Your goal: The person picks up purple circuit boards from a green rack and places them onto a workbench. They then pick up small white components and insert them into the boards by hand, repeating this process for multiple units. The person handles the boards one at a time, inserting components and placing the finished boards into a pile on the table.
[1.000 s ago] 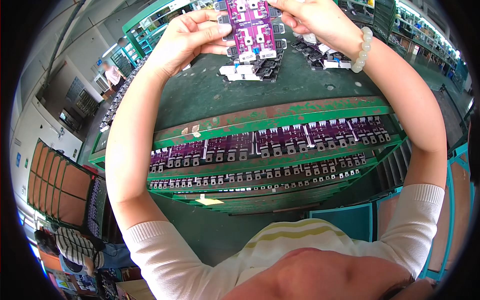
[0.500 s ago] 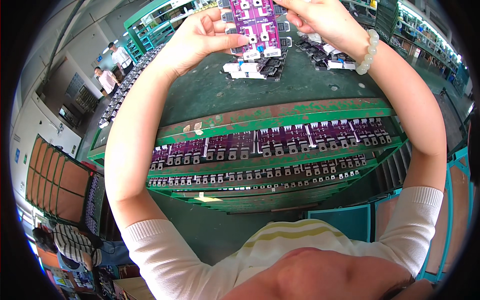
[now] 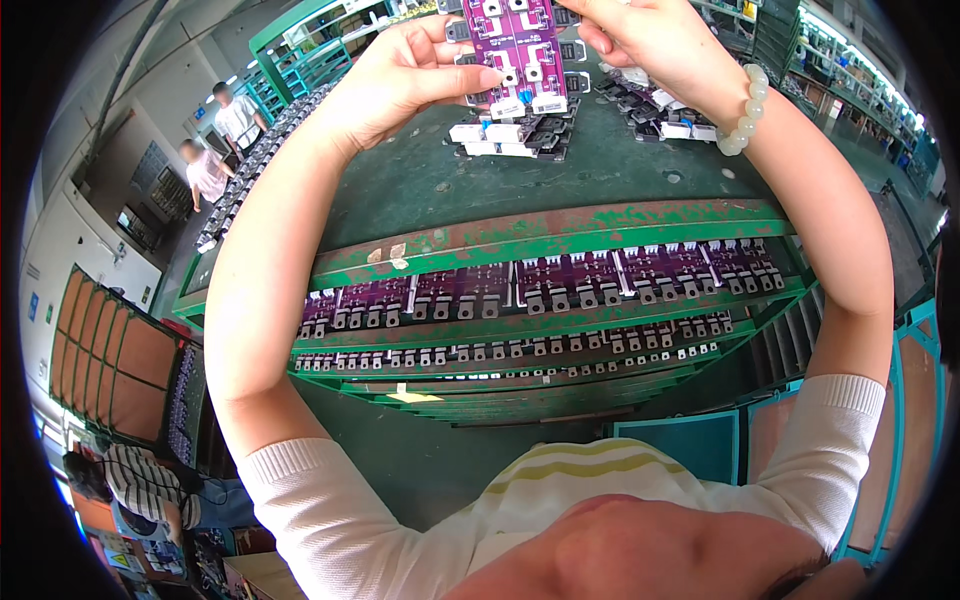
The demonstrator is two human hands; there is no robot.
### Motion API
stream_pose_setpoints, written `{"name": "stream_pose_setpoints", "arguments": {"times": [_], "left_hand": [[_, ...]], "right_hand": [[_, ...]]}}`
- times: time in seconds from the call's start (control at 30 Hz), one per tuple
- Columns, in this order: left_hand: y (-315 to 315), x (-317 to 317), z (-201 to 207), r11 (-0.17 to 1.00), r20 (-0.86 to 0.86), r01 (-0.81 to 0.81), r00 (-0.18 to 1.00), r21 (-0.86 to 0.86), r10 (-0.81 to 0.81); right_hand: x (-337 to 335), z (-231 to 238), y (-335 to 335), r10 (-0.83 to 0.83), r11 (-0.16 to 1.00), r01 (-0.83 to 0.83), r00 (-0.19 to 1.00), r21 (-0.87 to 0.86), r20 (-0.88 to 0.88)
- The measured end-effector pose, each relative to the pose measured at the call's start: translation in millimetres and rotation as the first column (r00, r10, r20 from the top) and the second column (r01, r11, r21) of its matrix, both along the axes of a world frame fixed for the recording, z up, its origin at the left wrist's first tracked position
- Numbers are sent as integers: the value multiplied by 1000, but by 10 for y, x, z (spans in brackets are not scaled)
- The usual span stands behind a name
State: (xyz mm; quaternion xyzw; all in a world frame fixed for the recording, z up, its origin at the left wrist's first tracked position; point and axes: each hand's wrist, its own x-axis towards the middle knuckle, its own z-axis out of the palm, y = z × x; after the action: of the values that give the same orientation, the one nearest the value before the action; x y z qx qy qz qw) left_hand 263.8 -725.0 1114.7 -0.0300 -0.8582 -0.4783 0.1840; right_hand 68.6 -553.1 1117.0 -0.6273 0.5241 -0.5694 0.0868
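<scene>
A purple circuit board (image 3: 516,50) with white connectors and metal-tabbed black parts along its sides is up at the top edge of the view. My left hand (image 3: 412,75) grips its left side, thumb lying on the board's face and fingers behind. At its upper right corner, my right hand (image 3: 640,35) has thumb and fingers closed together; what they pinch, if anything, is cut off by the frame. Below the held board, a small stack of similar boards (image 3: 500,138) rests on the green tabletop (image 3: 430,185).
Another pile of boards (image 3: 660,110) lies under my right forearm. Rows of purple boards (image 3: 560,275) fill the green rack shelves beneath the chipped front edge (image 3: 560,225). More boards line the left edge (image 3: 265,165). Two people stand at far left; a person in stripes (image 3: 150,480) sits lower left.
My hands and the board have barely shifted, a touch to the right. The two people in the background at far left have moved slightly and appear larger.
</scene>
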Motion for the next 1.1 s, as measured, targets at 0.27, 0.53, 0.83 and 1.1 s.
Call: {"name": "stream_pose_setpoints", "arguments": {"times": [0.27, 0.53, 0.83, 1.1], "left_hand": [[15, -19, -35, 999, -52, -32, 998, -42, 29], [34, -10, -28, 995, -61, -66, 996, -69, 62], [-84, -36, -23, 989, -251, -145, 957, 19, 145], [-448, -30, -59, 992, -277, -122, 953, 17, 122]], "right_hand": [[-14, 1, -3, 48, 999, -48, 999, -6, 2], [-45, -12, -28, 60, 998, -60, 998, -22, 3], [-28, -3, -21, 91, 996, -90, 996, -15, 15], [64, 32, 36, 65, 997, -65, 998, -30, -14]]}}
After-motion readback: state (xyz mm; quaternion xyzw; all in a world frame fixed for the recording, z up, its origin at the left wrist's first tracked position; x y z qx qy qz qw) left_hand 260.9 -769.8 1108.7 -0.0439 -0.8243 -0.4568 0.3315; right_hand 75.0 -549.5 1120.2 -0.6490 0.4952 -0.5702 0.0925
